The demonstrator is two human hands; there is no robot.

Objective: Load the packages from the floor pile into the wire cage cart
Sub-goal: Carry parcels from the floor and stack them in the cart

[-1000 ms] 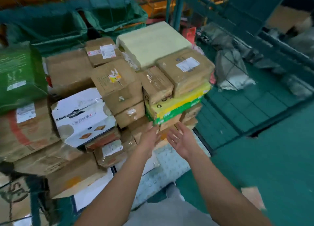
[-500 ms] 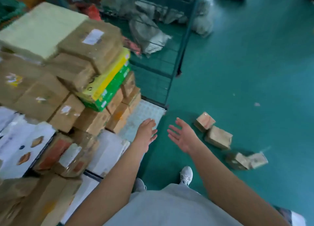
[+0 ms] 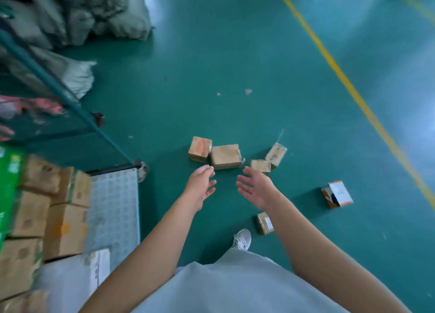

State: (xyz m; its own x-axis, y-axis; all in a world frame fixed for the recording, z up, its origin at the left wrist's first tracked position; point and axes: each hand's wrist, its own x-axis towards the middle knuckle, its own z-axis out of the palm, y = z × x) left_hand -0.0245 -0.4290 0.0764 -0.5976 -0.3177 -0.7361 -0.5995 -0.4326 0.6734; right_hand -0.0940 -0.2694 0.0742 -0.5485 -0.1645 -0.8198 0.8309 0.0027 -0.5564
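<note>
A green floor (image 3: 259, 65) fills most of the view, crossed by a yellow line (image 3: 348, 86) running diagonally on the right. At the left stands the wire cage cart (image 3: 61, 90), its teal frame blurred, with stacked cardboard boxes (image 3: 63, 230) inside it on a pale dotted base sheet (image 3: 113, 209). Beyond the cart lies a heap of grey sacks (image 3: 98, 13).

The person's grey shirt (image 3: 235, 286) takes up the bottom centre, and one white shoe (image 3: 242, 239) shows just above it.

Both bare arms reach forward over the floor. The left hand (image 3: 200, 188) and the right hand (image 3: 257, 189) are held apart, palms turned toward each other, fingers spread and loosely bent, holding nothing.

Just beyond the hands lie the packages. The largest brown box (image 3: 226, 156) touches a smaller box with a red mark (image 3: 200, 148) on its left. To the right sit two small boxes (image 3: 268, 159), touching each other. A white and orange box (image 3: 337, 194) lies well apart on the right, and a small taped parcel (image 3: 264, 223) lies near the right forearm.
</note>
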